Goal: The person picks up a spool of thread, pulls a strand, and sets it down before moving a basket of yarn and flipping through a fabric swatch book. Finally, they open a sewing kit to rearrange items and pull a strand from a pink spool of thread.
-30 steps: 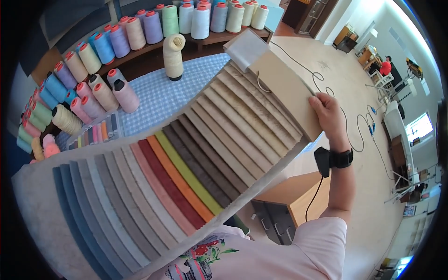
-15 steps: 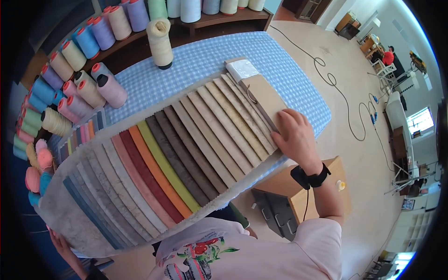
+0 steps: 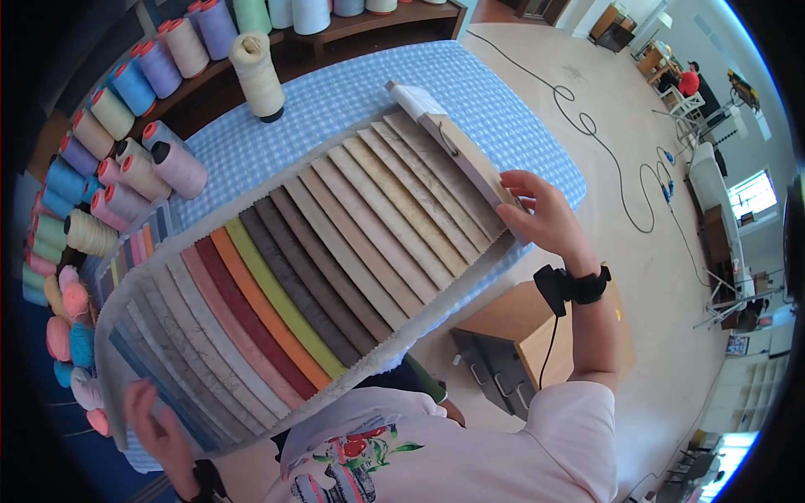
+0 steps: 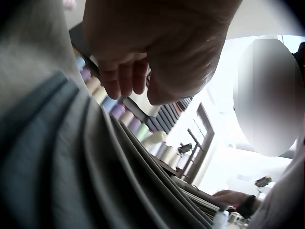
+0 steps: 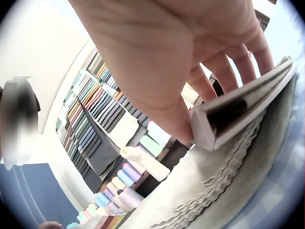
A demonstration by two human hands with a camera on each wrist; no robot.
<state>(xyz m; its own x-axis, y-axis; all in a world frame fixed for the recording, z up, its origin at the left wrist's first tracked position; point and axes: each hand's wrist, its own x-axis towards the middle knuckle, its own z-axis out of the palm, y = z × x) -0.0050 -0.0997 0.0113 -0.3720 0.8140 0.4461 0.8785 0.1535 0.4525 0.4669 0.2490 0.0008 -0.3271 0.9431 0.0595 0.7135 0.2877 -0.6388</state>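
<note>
A fabric swatch book [image 3: 314,281] lies spread across the table, its overlapping strips running from beige through brown, green, orange and red to grey and blue. Its stiff beige header board [image 3: 474,159], with a small cord loop, tilts up at the right end. My right hand [image 3: 545,214] grips this board, thumb at the near edge and fingers over the far side, as the right wrist view shows. Above the blue strips at the other end, my left hand [image 3: 159,432] hovers with fingers loosely bent and holds nothing. Blue-grey strips [image 4: 71,138] fan out below it in the left wrist view.
A blue checked cloth [image 3: 360,84] covers the table. A cream thread cone [image 3: 256,80] stands behind the swatch book, with many coloured cones on a curved brown shelf [image 3: 369,38]. Yarn balls [image 3: 75,298] lie at the left. A drawer cabinet [image 3: 503,352] stands at the front right.
The raised swatch book has come down onto the table and shifted left. My right hand lowered with it, and the header board has tilted up. My left hand has come up over the blue end.
</note>
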